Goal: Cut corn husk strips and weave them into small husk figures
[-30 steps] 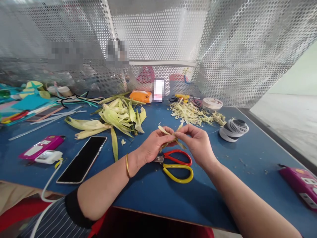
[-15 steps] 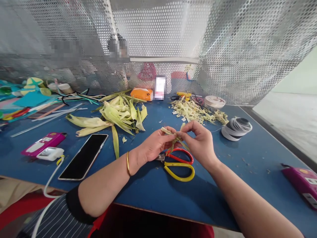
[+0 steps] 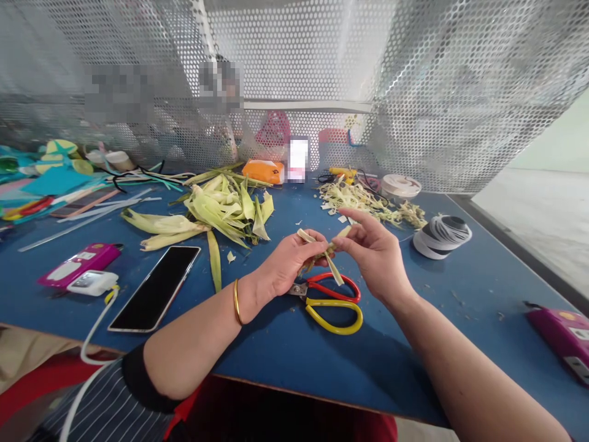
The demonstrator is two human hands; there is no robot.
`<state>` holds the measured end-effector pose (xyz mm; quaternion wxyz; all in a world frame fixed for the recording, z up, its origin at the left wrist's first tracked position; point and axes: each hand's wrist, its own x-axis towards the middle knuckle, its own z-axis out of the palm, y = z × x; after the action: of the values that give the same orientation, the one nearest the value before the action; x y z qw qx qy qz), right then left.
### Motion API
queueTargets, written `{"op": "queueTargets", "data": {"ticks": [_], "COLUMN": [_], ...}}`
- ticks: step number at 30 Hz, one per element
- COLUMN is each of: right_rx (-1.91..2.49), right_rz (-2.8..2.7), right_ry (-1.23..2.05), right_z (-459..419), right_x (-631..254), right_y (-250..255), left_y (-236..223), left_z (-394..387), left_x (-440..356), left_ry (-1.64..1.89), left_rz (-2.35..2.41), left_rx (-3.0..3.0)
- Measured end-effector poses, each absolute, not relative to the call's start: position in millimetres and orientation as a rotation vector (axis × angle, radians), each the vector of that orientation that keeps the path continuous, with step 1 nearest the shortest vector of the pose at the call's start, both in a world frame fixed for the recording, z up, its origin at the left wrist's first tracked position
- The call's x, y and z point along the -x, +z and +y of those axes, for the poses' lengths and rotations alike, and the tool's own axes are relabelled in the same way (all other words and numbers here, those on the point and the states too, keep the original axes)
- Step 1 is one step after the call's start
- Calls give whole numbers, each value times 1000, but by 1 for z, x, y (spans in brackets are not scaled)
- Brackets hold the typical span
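Narrow corn husk strips cross each other between my two hands, above the middle of the blue table. My left hand pinches them between thumb and fingers. On the right, my right hand has its thumb and a finger closed on one strip end, with the index finger lifted away. Just below lies a pair of scissors with one red and one yellow handle loop; the left hand partly covers the blades. Part of the husk is hidden behind my left fingers.
Corn husks lie heaped at centre left, husk scraps at back right. A thread spool stands on the right. A phone and purple power strip are at left, another purple power strip at right. A perforated metal screen closes the back.
My right hand has raised its index finger and shifted slightly right. One husk strip now hangs forward across the others, more visible. My left hand keeps its pinch.
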<state>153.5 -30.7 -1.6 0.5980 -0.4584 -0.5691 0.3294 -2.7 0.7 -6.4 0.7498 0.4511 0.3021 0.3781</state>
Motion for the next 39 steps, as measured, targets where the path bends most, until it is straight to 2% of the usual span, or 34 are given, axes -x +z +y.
{"op": "queueTargets", "data": {"ticks": [7, 15, 24, 33, 39], "right_rx": [1006, 1005, 1013, 1337, 1483], "right_rz": [-1995, -2113, -2097, -2056, -1898], "right_ry": [401, 271, 421, 596, 936], "right_z": [-31, -30, -29, -34, -31], "right_x": [-173, -179, -180, -172, -172], "right_y": [10, 7, 11, 14, 11], "left_y": [-5, -6, -5, -4, -1], "left_z": [5, 7, 9, 4, 4], "left_x": [5, 9, 14, 9, 10], "left_ry": [794, 668, 585, 652, 657], "left_rz": [714, 705, 652, 692, 689], "left_rx": [-945, -945, -955, -1171, -1343]}}
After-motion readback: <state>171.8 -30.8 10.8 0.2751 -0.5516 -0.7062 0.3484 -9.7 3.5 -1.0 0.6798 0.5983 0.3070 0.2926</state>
